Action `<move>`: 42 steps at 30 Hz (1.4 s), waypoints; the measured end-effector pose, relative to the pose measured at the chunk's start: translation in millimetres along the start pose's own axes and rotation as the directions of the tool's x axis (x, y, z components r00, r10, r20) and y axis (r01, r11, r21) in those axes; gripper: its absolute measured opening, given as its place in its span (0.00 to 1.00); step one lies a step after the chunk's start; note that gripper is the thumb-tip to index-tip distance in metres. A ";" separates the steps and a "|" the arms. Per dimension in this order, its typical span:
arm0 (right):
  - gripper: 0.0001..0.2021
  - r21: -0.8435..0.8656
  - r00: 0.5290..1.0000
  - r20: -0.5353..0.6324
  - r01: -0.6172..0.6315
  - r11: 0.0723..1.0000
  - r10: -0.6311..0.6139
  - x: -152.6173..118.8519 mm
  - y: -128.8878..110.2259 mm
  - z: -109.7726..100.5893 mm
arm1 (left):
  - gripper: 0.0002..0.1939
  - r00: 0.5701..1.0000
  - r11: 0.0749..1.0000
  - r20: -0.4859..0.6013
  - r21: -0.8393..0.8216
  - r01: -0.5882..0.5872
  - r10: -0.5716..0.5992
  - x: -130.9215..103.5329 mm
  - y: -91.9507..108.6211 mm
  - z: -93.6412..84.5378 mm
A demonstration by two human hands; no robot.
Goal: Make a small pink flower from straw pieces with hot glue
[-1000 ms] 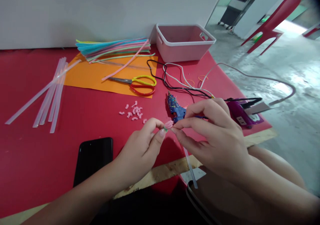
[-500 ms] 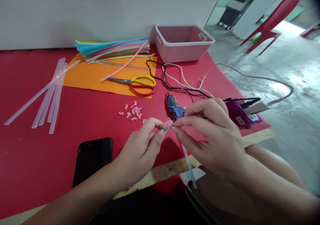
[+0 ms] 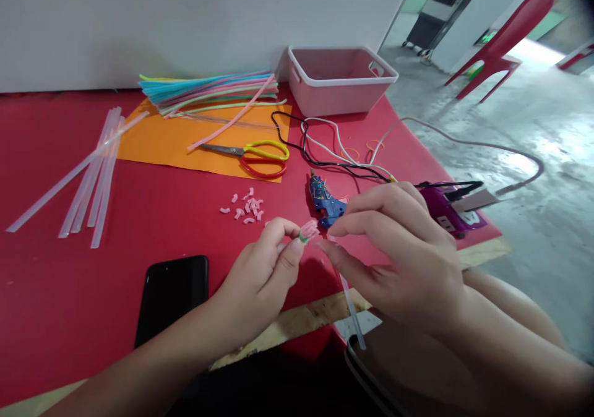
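Between thumb and forefinger, my left hand pinches a small pink fuzzy pipe-cleaner piece with a green band at its base. Just right of it is my right hand, its thumb and fingers apart and holding nothing. Behind the hands lies a blue glue gun, partly covered by my right fingers, with a clear glue stick reaching toward the table's front edge. Several short pink pipe-cleaner bits are scattered to the left of the glue gun.
Scissors lie on orange paper beside a bundle of pipe cleaners. Glue sticks are at left, a black phone in front. A pink basket, cables and a purple power strip occupy the right.
My right thumb and fingers have let go of the tip of the pink piece and moved slightly right, spreading apart. My left hand keeps its pinch in nearly the same spot.
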State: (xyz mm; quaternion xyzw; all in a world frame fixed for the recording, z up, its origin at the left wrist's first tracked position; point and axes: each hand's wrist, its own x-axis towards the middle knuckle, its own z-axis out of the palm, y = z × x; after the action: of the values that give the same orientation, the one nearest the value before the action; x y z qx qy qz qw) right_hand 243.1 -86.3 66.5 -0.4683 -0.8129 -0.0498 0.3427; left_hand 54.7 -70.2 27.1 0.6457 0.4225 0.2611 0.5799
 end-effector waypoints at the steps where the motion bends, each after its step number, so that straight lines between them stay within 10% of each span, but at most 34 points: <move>1: 0.03 0.026 1.000 0.009 -0.004 1.000 0.004 0.4 0.1 -0.8 | 0.13 1.000 1.000 -0.001 -0.022 0.009 -0.009 -0.2 -0.8 0.1; 19: 0.06 0.300 0.970 0.162 -0.226 0.927 0.184 3.3 -5.0 -4.2 | 0.09 0.978 0.988 0.147 -0.073 -0.137 0.146 -6.1 -4.2 -3.6; 34: 0.09 0.265 0.991 0.135 -0.029 0.964 -0.007 5.6 4.8 -12.6 | 0.10 0.979 0.879 0.202 -0.471 0.073 0.027 -4.5 3.6 -0.2; 42: 0.08 0.173 0.989 0.122 0.058 0.983 -0.079 5.4 8.6 -13.2 | 0.12 0.966 0.896 0.258 -0.428 0.119 -0.005 -5.3 3.2 -1.1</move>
State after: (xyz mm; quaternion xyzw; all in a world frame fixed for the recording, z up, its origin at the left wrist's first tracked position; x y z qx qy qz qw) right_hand 254.9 -82.9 77.7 -0.4116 -0.8502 0.0376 0.3262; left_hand 51.8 -74.0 31.2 0.5118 0.2965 0.2477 0.7674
